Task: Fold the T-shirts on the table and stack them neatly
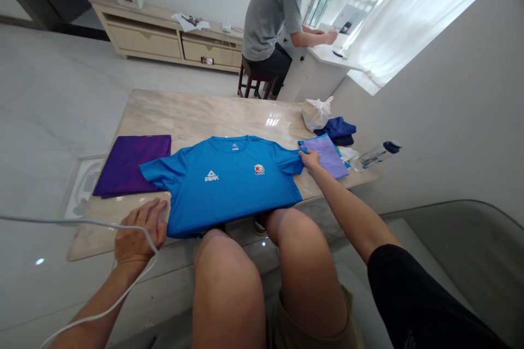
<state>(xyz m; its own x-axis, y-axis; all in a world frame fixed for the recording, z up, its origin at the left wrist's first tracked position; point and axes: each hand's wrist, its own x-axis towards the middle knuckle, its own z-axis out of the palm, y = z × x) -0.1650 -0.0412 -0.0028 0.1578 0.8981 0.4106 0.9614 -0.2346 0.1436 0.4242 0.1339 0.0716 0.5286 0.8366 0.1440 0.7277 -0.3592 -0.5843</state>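
A blue T-shirt [233, 188] lies spread front up across the table, its collar away from me and its lower part over the near edge. White PEAK lettering and a round badge show on the chest. My right hand [310, 160] pinches the end of the sleeve on the right. Beside the shirt's lower left side, my left hand [141, 229] lies on the table with fingers stretched out, holding nothing. A folded purple cloth [133, 166] is by the left sleeve. Close to my right hand is a folded lilac cloth [327, 157].
The marble-patterned table [180, 112] also bears a white plastic bag [317, 114], dark blue cloth [336, 130] and a clear bottle [376, 155] on the right. A white cable [85, 222] crosses my left wrist. Beyond the table a person [272, 11] sits on a stool.
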